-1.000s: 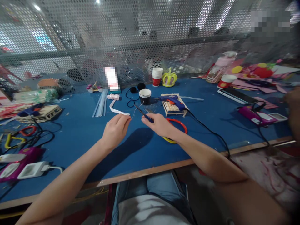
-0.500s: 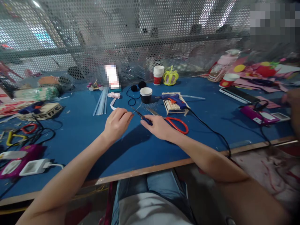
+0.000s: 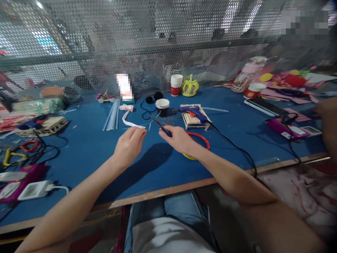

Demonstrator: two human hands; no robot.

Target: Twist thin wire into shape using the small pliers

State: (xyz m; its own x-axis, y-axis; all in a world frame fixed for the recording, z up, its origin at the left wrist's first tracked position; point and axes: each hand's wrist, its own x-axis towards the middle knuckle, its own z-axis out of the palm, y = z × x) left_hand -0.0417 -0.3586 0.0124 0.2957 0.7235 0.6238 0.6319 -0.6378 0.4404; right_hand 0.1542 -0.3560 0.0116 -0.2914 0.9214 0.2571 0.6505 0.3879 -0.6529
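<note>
My left hand [image 3: 129,144] is pinched closed at the end of a narrow white ribbon [image 3: 129,123]. The ribbon runs back to a pale pink bundle [image 3: 127,108] on the table. Thin pale strands [image 3: 150,126] stick out around the left fingertips; what they are made of is hard to make out. In my right hand [image 3: 179,139] is a slim pointed tool [image 3: 165,131] with a dark blue handle, its dark tip pointing up and left. Under the right hand lie scissors [image 3: 204,137] with red and yellow handle loops. Just beyond stands a black-and-white paper cup [image 3: 162,107].
A blue glue gun [image 3: 195,113] rests on a small stick rack [image 3: 187,121], its cord trailing to the table's front edge. Clear glue sticks [image 3: 110,116], stacked cups [image 3: 176,84] and a yellow crown-like piece [image 3: 190,86] stand behind. Purple power strips [image 3: 25,179] lie leftward; a person's arm [image 3: 328,119] shows rightward.
My left hand has drawn back slightly to the left and away from the tool's tip. The white ribbon now shows reaching its fingertips. More of the scissors' yellow loop is visible.
</note>
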